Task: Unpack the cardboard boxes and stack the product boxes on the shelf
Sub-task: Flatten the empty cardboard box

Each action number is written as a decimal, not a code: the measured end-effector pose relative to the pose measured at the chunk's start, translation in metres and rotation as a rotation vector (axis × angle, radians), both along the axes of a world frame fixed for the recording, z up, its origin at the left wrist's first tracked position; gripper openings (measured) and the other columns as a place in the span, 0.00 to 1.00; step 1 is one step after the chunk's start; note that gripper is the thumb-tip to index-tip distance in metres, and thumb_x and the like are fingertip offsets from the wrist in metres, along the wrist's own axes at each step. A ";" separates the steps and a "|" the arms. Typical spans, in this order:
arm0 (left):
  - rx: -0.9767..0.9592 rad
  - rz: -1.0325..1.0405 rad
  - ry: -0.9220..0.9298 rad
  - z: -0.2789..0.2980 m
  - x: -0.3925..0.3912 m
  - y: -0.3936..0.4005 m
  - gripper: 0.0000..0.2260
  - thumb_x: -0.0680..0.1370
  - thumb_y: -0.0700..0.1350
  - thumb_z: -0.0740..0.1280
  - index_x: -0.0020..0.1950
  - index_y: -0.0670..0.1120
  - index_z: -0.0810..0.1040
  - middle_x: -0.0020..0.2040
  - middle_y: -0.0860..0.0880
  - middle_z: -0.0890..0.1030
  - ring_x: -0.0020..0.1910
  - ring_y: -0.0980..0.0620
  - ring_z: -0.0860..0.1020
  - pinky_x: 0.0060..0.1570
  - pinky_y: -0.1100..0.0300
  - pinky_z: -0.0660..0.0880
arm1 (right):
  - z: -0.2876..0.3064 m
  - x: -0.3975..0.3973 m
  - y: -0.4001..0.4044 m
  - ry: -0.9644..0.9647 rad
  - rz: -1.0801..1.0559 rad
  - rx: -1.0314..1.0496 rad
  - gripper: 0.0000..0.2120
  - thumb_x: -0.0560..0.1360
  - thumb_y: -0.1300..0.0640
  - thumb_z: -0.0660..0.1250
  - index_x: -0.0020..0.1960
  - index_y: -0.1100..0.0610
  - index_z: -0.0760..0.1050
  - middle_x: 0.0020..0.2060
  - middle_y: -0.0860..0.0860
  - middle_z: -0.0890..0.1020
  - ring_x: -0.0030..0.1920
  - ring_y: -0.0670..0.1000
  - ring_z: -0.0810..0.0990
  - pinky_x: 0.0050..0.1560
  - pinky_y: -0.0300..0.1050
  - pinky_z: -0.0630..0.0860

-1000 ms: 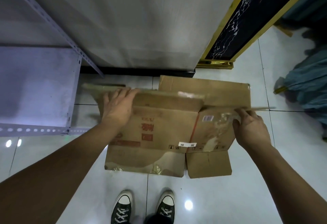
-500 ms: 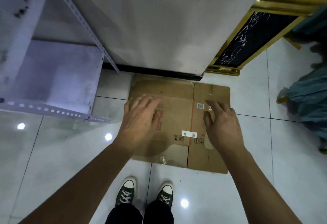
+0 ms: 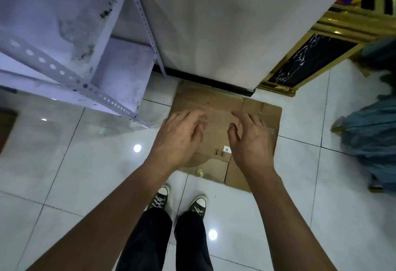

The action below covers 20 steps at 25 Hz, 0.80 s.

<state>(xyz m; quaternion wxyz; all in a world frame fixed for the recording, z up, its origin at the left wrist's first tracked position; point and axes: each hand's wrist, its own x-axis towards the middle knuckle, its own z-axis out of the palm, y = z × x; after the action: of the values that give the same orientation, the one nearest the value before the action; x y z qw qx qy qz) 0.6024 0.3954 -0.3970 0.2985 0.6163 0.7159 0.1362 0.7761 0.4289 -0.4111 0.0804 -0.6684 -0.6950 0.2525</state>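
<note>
A flattened brown cardboard box [image 3: 216, 99] lies on the white tiled floor against the foot of a grey wall. My left hand [image 3: 179, 138] hovers over its left half with fingers loosely spread, holding nothing. My right hand [image 3: 250, 140] hovers over the right half, fingers relaxed and empty. Both hands appear raised above the cardboard, not gripping it. A grey metal shelf [image 3: 120, 73] with perforated angle posts stands at the left, its lower boards bare in view. No product boxes are in sight.
A gold-framed black marble panel [image 3: 308, 60] stands at the right of the wall. A blue-grey cloth bundle [image 3: 372, 133] lies on the floor at the far right. My two sneakers [image 3: 180, 201] stand just in front of the cardboard.
A second ago both hands gripped the cardboard's flaps and pressed it flat. They have let go and risen, and the view has pulled back and up, showing more shelf.
</note>
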 end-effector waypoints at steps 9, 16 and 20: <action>0.066 0.138 -0.054 0.107 -0.028 -0.079 0.14 0.82 0.44 0.62 0.66 0.52 0.75 0.60 0.54 0.79 0.58 0.51 0.76 0.57 0.54 0.73 | 0.102 -0.046 -0.062 0.168 0.133 0.045 0.14 0.81 0.56 0.64 0.65 0.54 0.78 0.56 0.51 0.81 0.57 0.52 0.76 0.57 0.48 0.72; 0.102 0.352 -0.060 0.171 -0.081 -0.145 0.13 0.82 0.45 0.62 0.66 0.53 0.77 0.61 0.57 0.79 0.60 0.55 0.74 0.52 0.70 0.63 | 0.169 -0.113 -0.093 0.247 0.306 0.114 0.13 0.80 0.59 0.64 0.63 0.55 0.79 0.54 0.52 0.81 0.55 0.54 0.78 0.56 0.47 0.72; 0.128 0.495 -0.039 0.199 -0.121 -0.184 0.12 0.83 0.45 0.62 0.66 0.54 0.76 0.62 0.59 0.79 0.61 0.56 0.74 0.53 0.70 0.63 | 0.191 -0.165 -0.111 0.286 0.421 0.103 0.13 0.79 0.58 0.64 0.63 0.54 0.79 0.54 0.51 0.82 0.55 0.55 0.77 0.57 0.48 0.73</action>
<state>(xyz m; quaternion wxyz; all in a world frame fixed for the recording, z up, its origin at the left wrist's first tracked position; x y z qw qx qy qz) 0.4811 0.2118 -0.1983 0.2300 0.4375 0.8289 0.2620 0.6110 0.3181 -0.2204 0.1574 -0.4616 -0.8124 0.3198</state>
